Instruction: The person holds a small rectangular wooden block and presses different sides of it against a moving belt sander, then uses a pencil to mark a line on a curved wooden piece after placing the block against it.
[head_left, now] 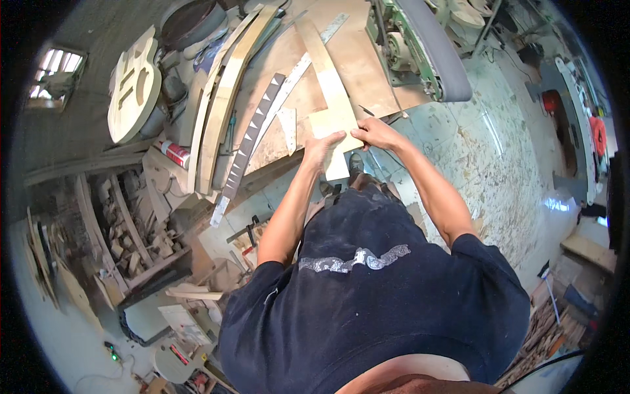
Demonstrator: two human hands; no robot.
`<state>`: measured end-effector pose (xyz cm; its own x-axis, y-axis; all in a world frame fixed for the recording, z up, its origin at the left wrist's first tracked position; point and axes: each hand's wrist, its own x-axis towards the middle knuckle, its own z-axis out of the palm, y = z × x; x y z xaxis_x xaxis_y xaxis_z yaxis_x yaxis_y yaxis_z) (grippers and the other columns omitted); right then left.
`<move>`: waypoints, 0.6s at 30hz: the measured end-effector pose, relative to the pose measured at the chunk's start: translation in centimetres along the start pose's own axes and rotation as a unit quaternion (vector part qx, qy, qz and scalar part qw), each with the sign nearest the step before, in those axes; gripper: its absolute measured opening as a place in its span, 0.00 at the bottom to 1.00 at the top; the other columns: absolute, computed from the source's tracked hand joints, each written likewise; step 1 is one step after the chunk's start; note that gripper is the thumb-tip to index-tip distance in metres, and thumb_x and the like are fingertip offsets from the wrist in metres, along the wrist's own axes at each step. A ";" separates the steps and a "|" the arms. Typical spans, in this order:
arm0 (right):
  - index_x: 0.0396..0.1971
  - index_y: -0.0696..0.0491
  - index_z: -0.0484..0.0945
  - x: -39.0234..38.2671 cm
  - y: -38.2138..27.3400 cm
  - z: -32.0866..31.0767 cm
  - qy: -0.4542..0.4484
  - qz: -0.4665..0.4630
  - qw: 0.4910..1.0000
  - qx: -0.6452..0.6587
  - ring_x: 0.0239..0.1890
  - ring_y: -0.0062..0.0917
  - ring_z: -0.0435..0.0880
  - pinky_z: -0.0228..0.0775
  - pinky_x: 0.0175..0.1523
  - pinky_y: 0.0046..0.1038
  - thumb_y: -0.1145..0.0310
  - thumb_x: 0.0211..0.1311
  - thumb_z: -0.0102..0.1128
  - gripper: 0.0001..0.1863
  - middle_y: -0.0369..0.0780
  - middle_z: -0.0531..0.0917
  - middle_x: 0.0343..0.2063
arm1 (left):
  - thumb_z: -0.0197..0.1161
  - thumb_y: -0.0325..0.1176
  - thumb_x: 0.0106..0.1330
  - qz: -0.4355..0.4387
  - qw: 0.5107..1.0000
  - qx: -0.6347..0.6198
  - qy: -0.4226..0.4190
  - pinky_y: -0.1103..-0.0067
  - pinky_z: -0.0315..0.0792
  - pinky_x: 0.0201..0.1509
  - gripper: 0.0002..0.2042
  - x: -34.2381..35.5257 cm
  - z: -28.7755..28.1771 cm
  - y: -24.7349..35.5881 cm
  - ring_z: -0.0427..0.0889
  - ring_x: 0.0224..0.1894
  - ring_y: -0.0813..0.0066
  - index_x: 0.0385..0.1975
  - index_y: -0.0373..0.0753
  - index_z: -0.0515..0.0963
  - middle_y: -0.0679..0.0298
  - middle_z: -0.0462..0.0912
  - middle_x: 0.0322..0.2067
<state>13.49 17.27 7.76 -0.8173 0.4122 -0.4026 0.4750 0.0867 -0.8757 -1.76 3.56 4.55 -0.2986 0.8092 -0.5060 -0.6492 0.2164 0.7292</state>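
Note:
Both my hands hold a pale wooden blank [333, 121] at the near edge of the workbench. It has a long narrow strip reaching away over the bench, a wide squarish part, and a short end toward me. My left hand [321, 150] is closed on its left side, thumb on top. At its right edge, my right hand [377, 132] pinches it with the thumb above. Left of it lie a small white triangular piece [287, 127], a long metal straightedge [295, 75], and a dark strip with white triangular marks [252, 134]. A thin dark pencil-like stick [365, 110] rests beyond my right hand.
A green belt sander [396, 56] with a grey belt [441, 49] stands at the far right of the bench. To the left are curved wooden strips [226, 85], a guitar body [135, 92] and a red-and-white tube [175, 153]. Offcuts fill a bin [154, 272] at lower left.

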 end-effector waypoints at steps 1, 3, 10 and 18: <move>0.40 0.64 0.80 0.1 0.5 0.1 -0.006 0.010 1.000 0.005 0.25 0.21 0.80 0.77 0.31 0.25 0.59 0.69 0.56 0.20 0.37 0.80 0.24 | 0.72 0.25 0.57 -0.019 1.000 0.003 0.005 0.72 0.79 0.50 0.22 0.2 -0.4 -0.3 0.84 0.45 0.65 0.52 0.29 0.75 0.56 0.84 0.45; 0.41 0.62 0.80 0.5 1.5 0.5 -0.024 0.023 0.999 -0.002 0.27 0.19 0.78 0.76 0.33 0.24 0.58 0.70 0.56 0.19 0.35 0.79 0.25 | 0.72 0.24 0.57 -0.005 1.000 0.000 0.006 0.72 0.79 0.50 0.21 0.7 -1.4 -1.4 0.84 0.44 0.65 0.51 0.29 0.76 0.56 0.84 0.44; 0.33 0.62 0.80 3.4 4.8 0.4 0.071 0.002 0.993 -0.095 0.27 0.32 0.81 0.73 0.35 0.35 0.55 0.63 0.61 0.21 0.45 0.82 0.23 | 0.74 0.24 0.53 0.047 0.998 0.036 0.017 0.74 0.79 0.50 0.24 1.2 -2.6 -3.0 0.84 0.44 0.70 0.51 0.30 0.75 0.57 0.84 0.44; 0.49 0.60 0.81 13.2 -2.6 1.9 0.147 -0.074 0.968 -0.191 0.45 0.48 0.84 0.74 0.53 0.40 0.58 0.62 0.60 0.23 0.56 0.85 0.39 | 0.77 0.27 0.49 0.015 0.995 0.074 0.072 0.75 0.79 0.47 0.25 1.8 -6.2 -5.2 0.85 0.40 0.72 0.48 0.31 0.77 0.59 0.85 0.41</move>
<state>0.85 20.78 4.24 -0.7839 0.6054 -0.1375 0.4918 0.4704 -0.7328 -3.28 0.48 -3.03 -0.4199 0.7325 -0.5359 -0.5314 0.2803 0.7994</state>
